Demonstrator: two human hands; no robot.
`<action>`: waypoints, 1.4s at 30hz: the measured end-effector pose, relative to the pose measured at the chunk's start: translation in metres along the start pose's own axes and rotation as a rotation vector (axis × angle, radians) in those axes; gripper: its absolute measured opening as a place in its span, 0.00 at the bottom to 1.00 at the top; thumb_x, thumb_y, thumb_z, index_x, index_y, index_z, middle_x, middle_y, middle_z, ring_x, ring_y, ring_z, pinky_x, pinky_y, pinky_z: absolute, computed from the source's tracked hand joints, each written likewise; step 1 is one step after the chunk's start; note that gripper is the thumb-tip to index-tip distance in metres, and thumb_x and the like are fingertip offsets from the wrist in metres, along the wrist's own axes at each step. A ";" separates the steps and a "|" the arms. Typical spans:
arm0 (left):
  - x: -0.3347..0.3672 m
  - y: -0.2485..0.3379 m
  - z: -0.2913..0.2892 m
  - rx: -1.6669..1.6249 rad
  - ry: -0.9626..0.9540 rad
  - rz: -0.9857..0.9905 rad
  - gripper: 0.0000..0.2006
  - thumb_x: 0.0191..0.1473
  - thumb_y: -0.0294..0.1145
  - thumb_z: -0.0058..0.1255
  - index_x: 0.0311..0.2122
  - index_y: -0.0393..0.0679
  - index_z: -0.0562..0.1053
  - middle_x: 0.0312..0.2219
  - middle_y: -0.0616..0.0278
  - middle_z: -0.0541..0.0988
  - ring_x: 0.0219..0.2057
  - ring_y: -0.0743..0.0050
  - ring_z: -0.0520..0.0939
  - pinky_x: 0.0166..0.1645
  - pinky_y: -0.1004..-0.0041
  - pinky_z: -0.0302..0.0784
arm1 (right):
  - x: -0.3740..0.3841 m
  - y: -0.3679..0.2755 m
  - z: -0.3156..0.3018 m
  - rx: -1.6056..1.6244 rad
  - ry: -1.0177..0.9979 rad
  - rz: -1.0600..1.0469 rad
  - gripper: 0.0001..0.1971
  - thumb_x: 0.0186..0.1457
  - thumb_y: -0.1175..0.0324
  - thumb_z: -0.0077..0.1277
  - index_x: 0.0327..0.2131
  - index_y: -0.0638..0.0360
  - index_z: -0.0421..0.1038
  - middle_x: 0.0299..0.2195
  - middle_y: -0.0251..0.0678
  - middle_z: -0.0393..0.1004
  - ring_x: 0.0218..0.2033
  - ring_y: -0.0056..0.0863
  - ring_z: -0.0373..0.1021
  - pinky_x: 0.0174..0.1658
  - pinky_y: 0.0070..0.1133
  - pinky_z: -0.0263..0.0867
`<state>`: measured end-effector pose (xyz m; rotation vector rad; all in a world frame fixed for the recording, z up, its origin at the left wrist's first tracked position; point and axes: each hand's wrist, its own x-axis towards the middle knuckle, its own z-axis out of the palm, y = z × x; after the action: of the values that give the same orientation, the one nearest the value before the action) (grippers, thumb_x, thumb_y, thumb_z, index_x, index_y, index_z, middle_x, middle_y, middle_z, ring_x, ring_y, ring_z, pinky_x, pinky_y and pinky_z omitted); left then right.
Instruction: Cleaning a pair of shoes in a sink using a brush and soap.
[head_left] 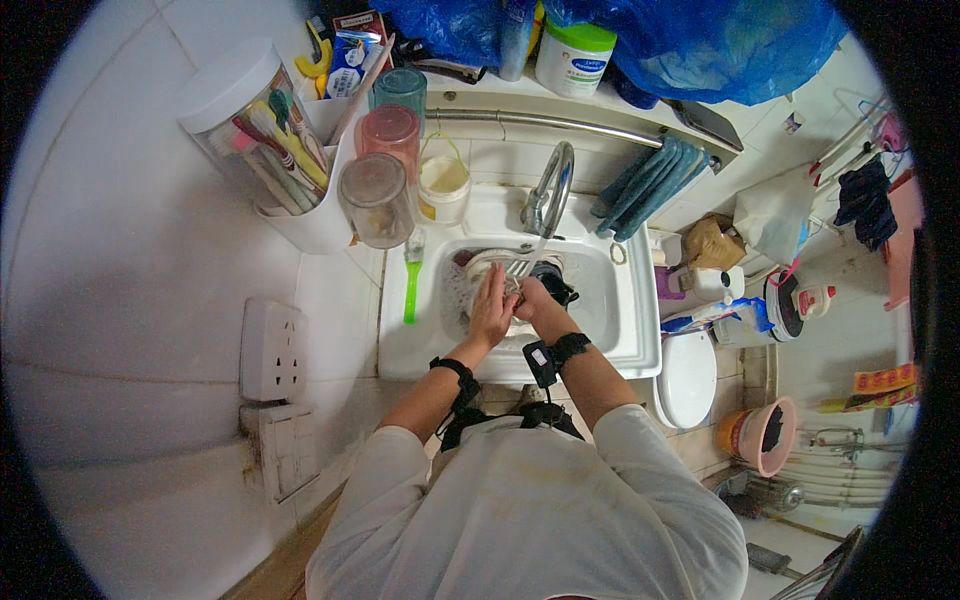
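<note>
Both my hands are inside the white sink (395, 345), at a white and dark item (518, 268) with light stripes that looks like a shoe. My left hand (490, 308) lies along its near side with the fingers stretched out. Curled right beside it, my right hand (537, 298) has its fingers closed, and what they grip is hidden. A dark piece (556, 284) shows past the right hand. Water runs from the curved metal tap (552, 190) onto the item. A green-handled brush (411, 285) rests on the sink's left rim.
Jars (376, 200) and a small white bucket (443, 190) stand at the back left. A blue-grey towel (655, 185) hangs from the metal rail (540, 120) behind the tap. To the right are a toilet (687, 380) and a pink bucket (775, 437).
</note>
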<state>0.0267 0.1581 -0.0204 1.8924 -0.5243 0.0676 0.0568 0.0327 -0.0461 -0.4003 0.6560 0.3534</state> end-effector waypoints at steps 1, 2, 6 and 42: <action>0.004 0.007 0.002 0.166 0.027 0.130 0.26 0.53 0.34 0.39 0.56 0.37 0.51 0.52 0.42 0.58 0.51 0.46 0.62 0.54 0.62 0.57 | -0.007 -0.004 0.000 0.004 0.006 -0.019 0.13 0.57 0.67 0.29 0.31 0.63 0.65 0.26 0.38 0.69 0.26 0.31 0.68 0.32 0.25 0.70; 0.008 0.014 0.004 0.154 0.019 0.139 0.26 0.53 0.34 0.39 0.56 0.37 0.51 0.52 0.42 0.58 0.51 0.46 0.62 0.54 0.62 0.57 | -0.014 -0.007 -0.001 0.003 0.011 -0.028 0.14 0.57 0.66 0.29 0.33 0.63 0.65 0.28 0.38 0.69 0.29 0.31 0.69 0.35 0.25 0.69; 0.015 0.029 0.010 0.016 -0.150 0.110 0.18 0.54 0.32 0.38 0.50 0.39 0.58 0.47 0.45 0.64 0.48 0.47 0.65 0.51 0.62 0.60 | -0.039 -0.010 0.012 0.009 0.067 -0.090 0.25 0.56 0.46 0.30 0.36 0.61 0.65 0.30 0.41 0.70 0.34 0.34 0.68 0.40 0.29 0.67; 0.048 0.066 0.031 -0.220 -0.066 -0.063 0.12 0.52 0.35 0.42 0.37 0.38 0.68 0.36 0.51 0.72 0.38 0.54 0.73 0.40 0.63 0.67 | -0.050 -0.020 0.020 -0.075 -0.017 -0.287 0.37 0.50 0.32 0.18 0.37 0.57 0.65 0.34 0.40 0.69 0.37 0.40 0.65 0.42 0.34 0.63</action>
<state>0.0376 0.0958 0.0398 1.6987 -0.4955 -0.0916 0.0392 0.0149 0.0057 -0.5552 0.5601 0.1089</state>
